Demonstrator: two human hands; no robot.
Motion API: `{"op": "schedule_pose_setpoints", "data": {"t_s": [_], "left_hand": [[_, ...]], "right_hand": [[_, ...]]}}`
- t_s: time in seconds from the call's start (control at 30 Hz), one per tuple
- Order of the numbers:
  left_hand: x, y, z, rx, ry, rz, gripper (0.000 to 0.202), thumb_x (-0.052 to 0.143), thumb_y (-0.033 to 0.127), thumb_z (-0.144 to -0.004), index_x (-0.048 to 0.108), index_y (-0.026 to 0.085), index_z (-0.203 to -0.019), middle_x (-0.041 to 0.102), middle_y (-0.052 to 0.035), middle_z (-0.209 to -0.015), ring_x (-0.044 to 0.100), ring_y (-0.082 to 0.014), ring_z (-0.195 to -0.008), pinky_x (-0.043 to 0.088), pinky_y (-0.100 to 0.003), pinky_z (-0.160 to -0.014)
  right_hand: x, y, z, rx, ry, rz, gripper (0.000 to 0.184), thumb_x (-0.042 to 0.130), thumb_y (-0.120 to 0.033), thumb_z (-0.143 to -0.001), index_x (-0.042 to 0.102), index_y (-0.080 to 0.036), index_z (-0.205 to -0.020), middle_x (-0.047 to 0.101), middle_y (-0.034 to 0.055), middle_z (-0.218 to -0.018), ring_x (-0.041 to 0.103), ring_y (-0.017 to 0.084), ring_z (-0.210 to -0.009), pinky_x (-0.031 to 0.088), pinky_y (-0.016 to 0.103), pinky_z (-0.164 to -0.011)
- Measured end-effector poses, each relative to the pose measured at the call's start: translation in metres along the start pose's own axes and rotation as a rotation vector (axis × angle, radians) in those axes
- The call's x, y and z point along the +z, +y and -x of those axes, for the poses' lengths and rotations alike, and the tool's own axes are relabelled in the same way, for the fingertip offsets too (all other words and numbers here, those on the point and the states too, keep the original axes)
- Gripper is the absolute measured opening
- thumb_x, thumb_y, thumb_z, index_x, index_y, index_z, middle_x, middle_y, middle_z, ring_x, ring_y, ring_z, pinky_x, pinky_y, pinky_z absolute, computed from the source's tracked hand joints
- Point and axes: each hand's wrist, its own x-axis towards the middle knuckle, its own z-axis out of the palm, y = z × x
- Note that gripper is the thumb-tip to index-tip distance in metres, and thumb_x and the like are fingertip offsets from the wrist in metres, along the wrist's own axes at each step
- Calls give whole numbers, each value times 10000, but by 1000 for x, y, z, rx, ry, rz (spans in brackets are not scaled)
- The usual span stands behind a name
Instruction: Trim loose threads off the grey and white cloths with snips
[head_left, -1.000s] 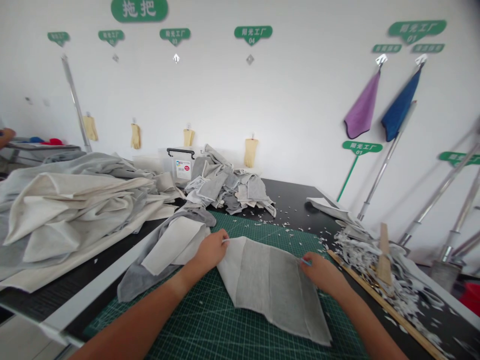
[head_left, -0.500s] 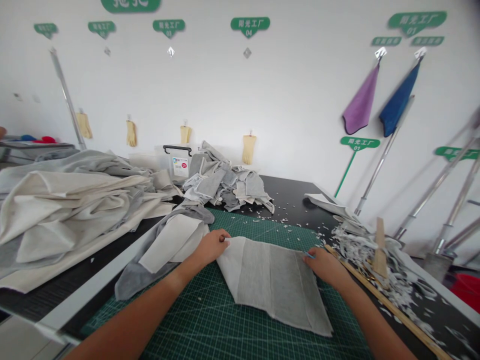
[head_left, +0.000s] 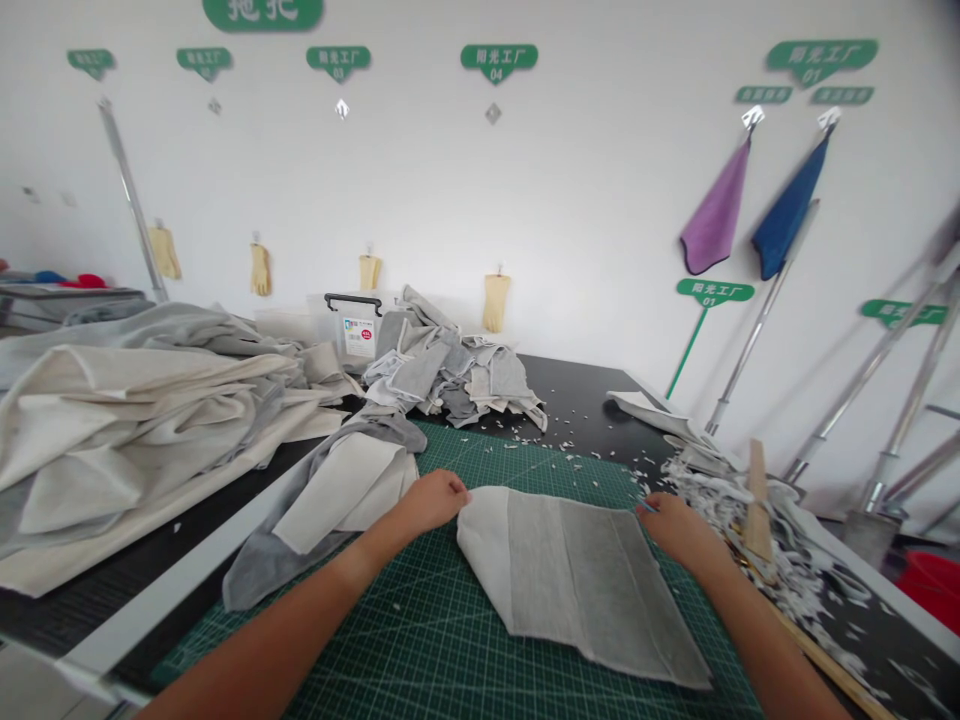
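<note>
The head-worn camera looks forward and down from above and behind the left hand (head_left: 433,502) and right hand (head_left: 681,528), across the near surface (head_left: 589,383) to the wall (head_left: 600,190).

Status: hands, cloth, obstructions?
Left hand pinching grey cloth, upper left corner. Right hand at upper right corner, holding blue item. Cloth spread on green mat. White scraps heaped to the right.

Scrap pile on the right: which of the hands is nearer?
Right. The right hand is just left of the scrap pile; the left hand is farther, across the gray cloth.
</note>
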Motion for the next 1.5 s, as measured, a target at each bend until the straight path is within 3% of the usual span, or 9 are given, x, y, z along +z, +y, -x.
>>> {"op": "schedule_pose_setpoints", "data": {"t_s": [0.13,0.3,0.47,0.6,0.73,0.87,1.1,1.27,1.5], "left_hand": [[-2,12,-2,-84,-131,192,215,644,347,-738,728,149,-752,666,-37,-655,617,-196,-673,425,-270,-600],[4,23,-7,-163,-152,515,221,687,282,-686,731,132,-842,700,-44,-780,622,-181,-735,465,-273,-665],[22,21,-23,37,-21,613,264,667,293,-740,757,132,-929,730,-66,-853,635,-187,-785,457,-283,-721],[37,13,-33,144,47,659,269,660,335,-782,747,144,-949,741,-75,-879,656,-198,-811,467,-282,-719],[41,9,-27,242,26,630,250,651,339,-816,734,156,-964,743,-74,-911,668,-196,-841,485,-287,-761],[40,9,-19,317,3,612,294,690,337,-806,689,169,-1046,732,-68,-932,670,-189,-854,489,-287,-781],[45,8,-16,269,60,500,318,666,361,-817,628,170,-1069,689,-43,-885,637,-174,-813,465,-271,-745],[41,13,-12,306,85,269,236,545,376,-882,615,170,-791,612,9,-744,535,-147,-716,382,-252,-671],[36,18,-9,307,110,309,294,473,401,-908,598,168,-778,581,9,-740,511,-155,-740,378,-243,-676]], "right_hand": [[-6,-19,2,-71,-36,-67,345,490,-429,-889,719,-191,-989,737,147,-1055,688,309,-996,450,332,-780],[-8,-79,21,-237,-59,-310,316,495,-435,-888,720,-215,-914,746,73,-960,680,261,-901,438,306,-734],[12,-147,36,-382,-101,-567,290,531,-431,-879,715,-220,-958,736,42,-984,654,239,-878,443,313,-763],[38,-173,30,-413,-75,-690,313,545,-443,-878,716,-228,-1028,727,34,-1058,644,232,-905,450,324,-810],[55,-178,30,-475,-85,-724,318,546,-455,-887,727,-234,-1026,735,31,-1020,648,230,-894,458,329,-817],[54,-177,40,-560,-111,-698,317,555,-450,-892,730,-244,-1055,733,37,-1057,649,230,-933,459,327,-848],[49,-177,45,-559,-93,-628,283,526,-434,-901,717,-226,-902,701,-1,-829,615,197,-794,428,278,-719],[49,-175,43,-528,-34,-649,273,509,-420,-904,701,-225,-910,701,2,-868,603,197,-813,415,280,-735],[51,-174,48,-516,-43,-642,267,512,-438,-916,667,-249,-1023,683,-9,-876,576,176,-721,417,281,-703]]}}
